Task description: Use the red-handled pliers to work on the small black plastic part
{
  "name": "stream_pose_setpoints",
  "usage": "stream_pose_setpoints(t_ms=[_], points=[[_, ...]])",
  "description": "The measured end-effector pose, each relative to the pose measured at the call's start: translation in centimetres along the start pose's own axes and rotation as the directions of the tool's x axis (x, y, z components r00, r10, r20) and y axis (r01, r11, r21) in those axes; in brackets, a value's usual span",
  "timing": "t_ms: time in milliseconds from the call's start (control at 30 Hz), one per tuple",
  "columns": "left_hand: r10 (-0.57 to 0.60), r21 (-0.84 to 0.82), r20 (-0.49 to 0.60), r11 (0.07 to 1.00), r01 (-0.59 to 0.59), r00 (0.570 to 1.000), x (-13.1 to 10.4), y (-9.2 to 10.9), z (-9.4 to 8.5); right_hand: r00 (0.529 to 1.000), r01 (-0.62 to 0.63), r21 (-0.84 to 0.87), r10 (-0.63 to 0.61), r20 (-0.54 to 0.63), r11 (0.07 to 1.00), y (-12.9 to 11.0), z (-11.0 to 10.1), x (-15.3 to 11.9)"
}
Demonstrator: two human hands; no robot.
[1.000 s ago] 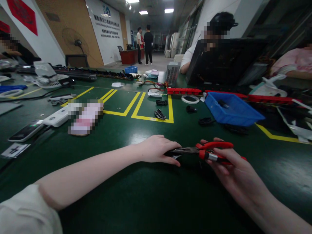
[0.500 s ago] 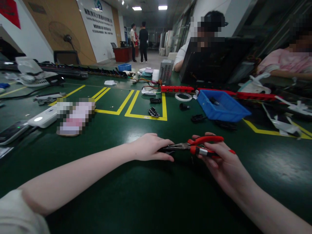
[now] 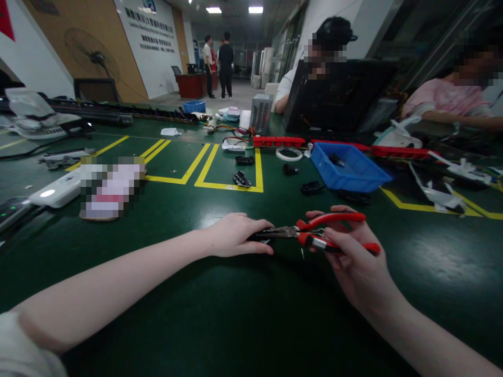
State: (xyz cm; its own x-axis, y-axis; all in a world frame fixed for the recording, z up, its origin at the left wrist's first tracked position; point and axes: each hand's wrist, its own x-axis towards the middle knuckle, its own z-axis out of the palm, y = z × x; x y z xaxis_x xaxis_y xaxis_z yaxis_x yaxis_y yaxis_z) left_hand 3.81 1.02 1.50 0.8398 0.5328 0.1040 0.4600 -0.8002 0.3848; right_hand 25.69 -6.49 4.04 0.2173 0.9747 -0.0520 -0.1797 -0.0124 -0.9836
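My right hand (image 3: 349, 246) is closed around the red handles of a pair of needle-nose pliers (image 3: 334, 219), whose handles are spread somewhat apart. The long metal jaws point left and reach the fingers of my left hand (image 3: 239, 235). Between thumb and fingers, that hand grips a small black part (image 3: 257, 237), mostly hidden by the fingers. The plier tips meet this part; whether they are clamped on it I cannot tell. Beyond my hands, small black plastic pieces lie on the green table, one (image 3: 241, 179) inside a yellow taped outline and another (image 3: 312, 187) near the blue bin.
A blue bin (image 3: 349, 180) with black parts inside stands at the back right. Behind it run red strips (image 3: 279, 141). A phone (image 3: 112, 196) and a white power strip (image 3: 55, 191) lie to the left. Two people sit across the table.
The whole view has shifted slightly left. The plier handles have spread a little wider in my right hand. My left hand keeps its grip on the black part.
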Motion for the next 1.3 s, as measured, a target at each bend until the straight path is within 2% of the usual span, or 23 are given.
stream_pose_setpoints(t_ms=[133, 300, 400, 567, 733, 867, 1000, 1067, 1100, 1200, 1300], points=[[0.017, 0.019, -0.004, 1.000, -0.017, 1.000, 0.0, 0.1, 0.0, 1.000, 0.013, -0.025, -0.013, 0.017, 1.000, -0.3, 0.1, -0.3], [0.103, 0.031, -0.031, 0.994, -0.102, 0.994, -0.1, 0.2, 0.1, 0.992, 0.102, -0.065, -0.096, 0.077, 0.993, -0.9, 0.2, -1.5], [0.132, 0.032, -0.034, 0.991, -0.131, 0.991, -0.1, 0.1, 0.1, 0.988, 0.145, -0.067, -0.141, 0.066, 0.987, -1.2, 0.1, -2.1], [0.121, 0.078, -0.056, 0.990, -0.117, 0.991, 0.0, -0.1, 0.1, 0.966, 0.256, -0.092, -0.253, 0.045, 0.962, -1.7, -0.4, -2.1], [0.104, 0.089, -0.062, 0.991, -0.099, 0.993, -0.2, 0.0, 0.4, 0.913, 0.408, -0.128, -0.403, 0.065, 0.904, -2.0, -0.8, -2.0], [0.067, 0.059, -0.079, 0.996, -0.062, 0.995, -0.3, 0.3, 0.5, 0.900, 0.431, -0.136, -0.436, -0.006, 0.892, -2.0, -0.7, -2.3], [0.012, -0.023, -0.100, 1.000, -0.014, 0.995, -0.3, 0.8, 0.3, 0.868, 0.497, -0.124, -0.492, 0.073, 0.859, -1.4, -1.3, -1.8], [-0.013, -0.052, -0.088, 0.999, 0.009, 0.996, -0.3, 1.0, 0.2, 0.875, 0.481, -0.056, -0.476, 0.085, 0.875, -0.9, -1.6, -1.2], [-0.022, -0.061, -0.083, 0.998, 0.017, 0.996, -0.3, 1.0, 0.2, 0.895, 0.443, -0.022, -0.440, 0.071, 0.896, -0.7, -1.8, -0.8], [0.019, -0.068, -0.077, 0.997, -0.024, 0.997, -0.2, 0.9, 0.4, 0.955, 0.296, 0.076, -0.296, -0.015, 0.952, -0.1, -2.0, 0.4], [0.077, -0.070, -0.096, 0.994, -0.084, 0.992, -0.1, 0.7, 0.6, 0.985, 0.149, 0.171, -0.132, -0.109, 0.974, 0.4, -2.1, 1.3]])
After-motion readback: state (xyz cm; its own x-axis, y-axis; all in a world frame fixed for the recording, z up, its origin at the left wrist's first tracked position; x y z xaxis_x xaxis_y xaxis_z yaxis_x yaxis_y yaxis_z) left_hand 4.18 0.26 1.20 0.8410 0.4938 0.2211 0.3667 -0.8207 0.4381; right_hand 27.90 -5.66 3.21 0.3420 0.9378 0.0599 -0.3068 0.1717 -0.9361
